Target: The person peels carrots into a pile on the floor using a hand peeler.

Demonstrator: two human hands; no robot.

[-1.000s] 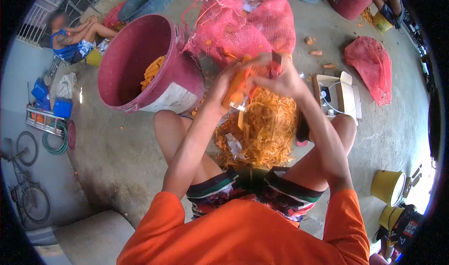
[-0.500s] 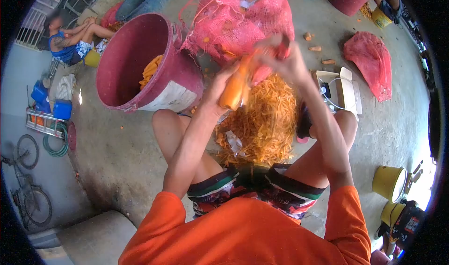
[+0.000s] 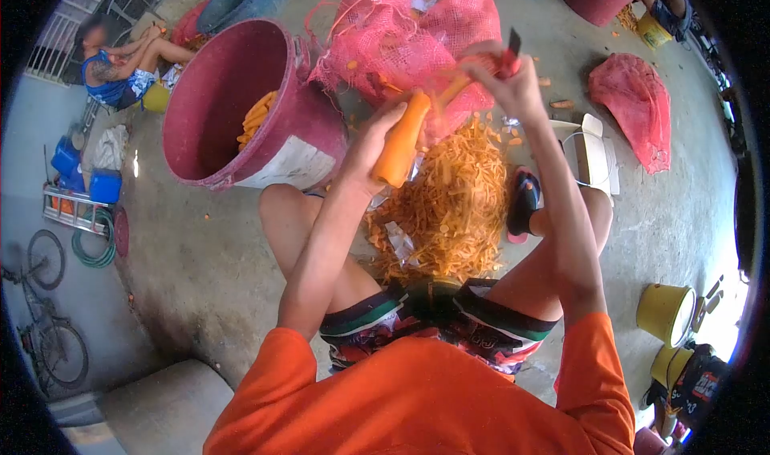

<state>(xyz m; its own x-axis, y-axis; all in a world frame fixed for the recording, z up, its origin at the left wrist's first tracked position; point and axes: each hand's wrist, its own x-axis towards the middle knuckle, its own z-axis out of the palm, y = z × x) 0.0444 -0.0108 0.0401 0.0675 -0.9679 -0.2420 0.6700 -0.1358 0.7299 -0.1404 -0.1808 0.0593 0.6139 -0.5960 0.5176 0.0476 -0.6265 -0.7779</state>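
My left hand point(image 3: 370, 146) is wrapped round a thick, bright orange carrot point(image 3: 403, 140), held tilted above the floor. To its right, my right hand point(image 3: 513, 86) grips a red-handled tool point(image 3: 510, 63) with a dark tip; its working end is blurred. A pile of orange peelings point(image 3: 449, 202) lies below both hands, between my legs, with scraps of white paper point(image 3: 399, 242) on it. Behind the hands is a pink mesh sack point(image 3: 393, 34). At the left, a big maroon tub point(image 3: 293, 162) lies tilted with several peeled carrots point(image 3: 257, 119) inside.
A white box point(image 3: 593, 154) and a red sack point(image 3: 634, 110) lie at the right. Yellow buckets point(image 3: 664, 314) stand farther right. One person point(image 3: 116, 70) sits at the upper left, another point(image 3: 670, 10) at the upper right. Loose carrots point(image 3: 562, 104) lie beyond my right hand.
My right hand has moved away from the carrot, up and to the right, with the tool. My left hand still holds the carrot, now slightly more upright.
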